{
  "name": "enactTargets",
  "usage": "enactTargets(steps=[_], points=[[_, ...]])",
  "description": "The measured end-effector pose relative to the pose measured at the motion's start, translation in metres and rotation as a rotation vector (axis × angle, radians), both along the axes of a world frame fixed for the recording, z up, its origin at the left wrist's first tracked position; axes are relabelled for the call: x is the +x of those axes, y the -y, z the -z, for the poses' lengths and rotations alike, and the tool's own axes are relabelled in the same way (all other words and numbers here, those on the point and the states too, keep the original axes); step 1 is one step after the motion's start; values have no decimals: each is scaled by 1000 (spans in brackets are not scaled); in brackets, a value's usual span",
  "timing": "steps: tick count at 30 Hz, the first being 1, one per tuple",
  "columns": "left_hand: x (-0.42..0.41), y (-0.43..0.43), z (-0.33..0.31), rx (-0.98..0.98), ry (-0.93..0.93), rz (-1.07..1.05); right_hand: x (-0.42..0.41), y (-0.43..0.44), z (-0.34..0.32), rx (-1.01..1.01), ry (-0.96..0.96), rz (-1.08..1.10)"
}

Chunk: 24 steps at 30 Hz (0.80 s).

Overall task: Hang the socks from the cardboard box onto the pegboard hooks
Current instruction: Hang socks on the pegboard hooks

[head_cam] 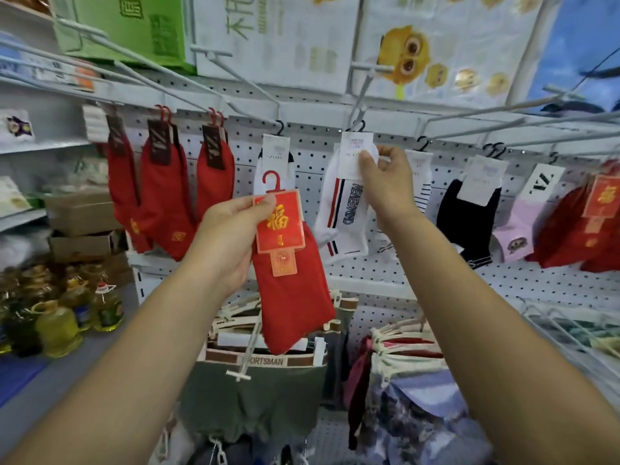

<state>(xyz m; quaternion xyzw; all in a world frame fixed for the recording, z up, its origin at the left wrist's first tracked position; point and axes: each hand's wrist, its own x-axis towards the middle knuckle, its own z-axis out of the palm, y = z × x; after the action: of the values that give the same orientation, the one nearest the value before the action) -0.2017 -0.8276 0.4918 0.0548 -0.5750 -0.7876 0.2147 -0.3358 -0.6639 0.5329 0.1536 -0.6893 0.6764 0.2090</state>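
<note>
Head view, shop aisle, display wall.

Surface: white pegboard (pixel 402 280) with rows of small holes, fitted with long white wire hooks (pixel 255 92) that jut toward the camera.

Left hand (pixel 231 229): raised in front of the board, thumb and fingers pinching the red card label (pixel 278 223) of a pair of red socks (pixel 292 290). The pair hangs free below the hand, clear of any hook, and its red plastic hanger (pixel 271 181) stands above the label.

Right hand (pixel 385 182): raised higher, thumb and fingers pinching the white label (pixel 355 152) of a white striped sock (pixel 342 216), whose black hanger sits at a wire hook.

Stock on the same row, left to right:
- three bunches of dark-labelled red socks (pixel 161 196)
- a white sock (pixel 275 159) behind the held pair
- a second striped white sock, partly hidden by the right wrist
- a black sock (pixel 469 223)
- a pink sock (pixel 516 226)
- more red socks (pixel 577 229) at the right edge

Lower row: underwear on pale hangers (pixel 265 387), grey-green in the middle, with blue and dark red to the right.

Top of unit: a green carton (pixel 127 25) and white cartons printed with a yellow cartoon figure (pixel 402 55).

Left side: grey shelving holding open cardboard boxes (pixel 84 213), with bottles of yellow oil (pixel 57 327) standing on the floor below.

Right side: a white wire rack (pixel 570 333) fixed to the board.
</note>
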Motion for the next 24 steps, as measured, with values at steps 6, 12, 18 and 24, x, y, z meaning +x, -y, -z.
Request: enactTargets(steps=[6, 12, 18, 24], points=[[-5, 7, 2, 21, 2, 29, -9, 3, 4, 58, 26, -28], [-8, 3, 5, 18, -4, 58, -14, -5, 11, 77, 90, -30], [-15, -13, 11, -11, 26, 104, 32, -27, 31, 133, 69, 93], [-26, -73, 15, -71, 35, 211, 95, -84, 61, 97, 227, -181]])
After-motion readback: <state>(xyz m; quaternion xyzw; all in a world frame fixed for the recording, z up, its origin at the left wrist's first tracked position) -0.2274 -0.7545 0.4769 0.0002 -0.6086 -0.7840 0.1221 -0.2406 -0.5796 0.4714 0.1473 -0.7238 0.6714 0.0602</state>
